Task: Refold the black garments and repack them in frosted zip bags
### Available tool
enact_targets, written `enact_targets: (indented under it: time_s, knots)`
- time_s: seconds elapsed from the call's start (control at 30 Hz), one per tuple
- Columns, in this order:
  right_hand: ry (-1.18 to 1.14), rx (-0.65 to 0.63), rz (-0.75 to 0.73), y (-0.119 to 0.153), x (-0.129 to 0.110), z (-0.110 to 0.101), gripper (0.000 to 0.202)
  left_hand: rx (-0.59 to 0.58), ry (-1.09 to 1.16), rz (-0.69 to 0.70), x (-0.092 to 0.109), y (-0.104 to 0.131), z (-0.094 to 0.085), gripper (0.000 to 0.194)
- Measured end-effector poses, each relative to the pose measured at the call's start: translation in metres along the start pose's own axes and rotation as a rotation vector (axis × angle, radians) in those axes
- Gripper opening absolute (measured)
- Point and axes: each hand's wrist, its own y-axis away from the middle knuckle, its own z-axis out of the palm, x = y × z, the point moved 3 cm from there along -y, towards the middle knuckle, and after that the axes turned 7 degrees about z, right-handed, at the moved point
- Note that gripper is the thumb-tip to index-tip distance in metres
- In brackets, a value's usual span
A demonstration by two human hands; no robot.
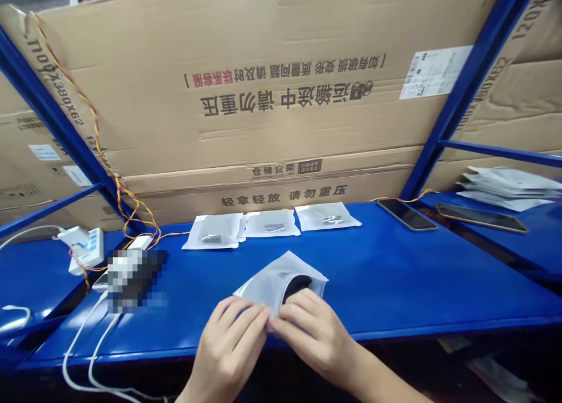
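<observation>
A translucent white plastic pouch (pixel 266 279) is held over the front part of the blue shelf, its mouth spread apart. My left hand (pixel 230 341) pinches the pouch's near left edge between thumb and fingers. At the mouth, my right hand (pixel 314 333) has its fingers curled, with the thumb against the pouch's edge. A black item (pixel 298 285), whose kind I cannot make out, shows in the opening just beyond the right fingers. Whether those fingers also touch it is hidden.
Three filled white pouches (pixel 272 223) lie along the back of the blue shelf (pixel 373 268). Phones (pixel 407 214) rest at the right, near stacked pouches (pixel 504 188). White cables and a power strip (pixel 90 251) are at the left. A cardboard wall (pixel 281 140) stands behind.
</observation>
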Motion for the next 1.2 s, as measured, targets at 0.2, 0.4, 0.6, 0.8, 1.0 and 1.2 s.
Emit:
enact_targets:
  time_s: [0.2,0.4,0.6,0.8,1.0,1.2]
  knots:
    - [-0.091,-0.013,0.133,0.0,-0.003,-0.006,0.011,0.05,0.069,-0.035,0.003,0.002,-0.001,0.023]
    - [-0.085,-0.091,0.101,0.004,0.008,-0.01,0.015,0.121,0.053,-0.032,0.009,0.005,-0.01,0.019]
    - [0.052,-0.124,0.18,0.019,0.062,-0.03,0.014,0.196,-0.073,-0.108,-0.003,0.035,-0.034,0.019]
    - [0.168,-0.232,0.291,0.029,0.062,-0.043,0.013,0.317,0.047,-0.189,-0.006,0.059,-0.012,0.019]
    - [0.173,-0.491,0.176,0.016,0.048,0.007,0.071,0.286,0.1,-0.239,-0.004,0.051,0.005,0.024]
    - [0.355,-0.21,0.229,-0.017,0.158,-0.014,0.062,0.142,-0.061,-0.343,-0.028,0.047,0.014,0.016]
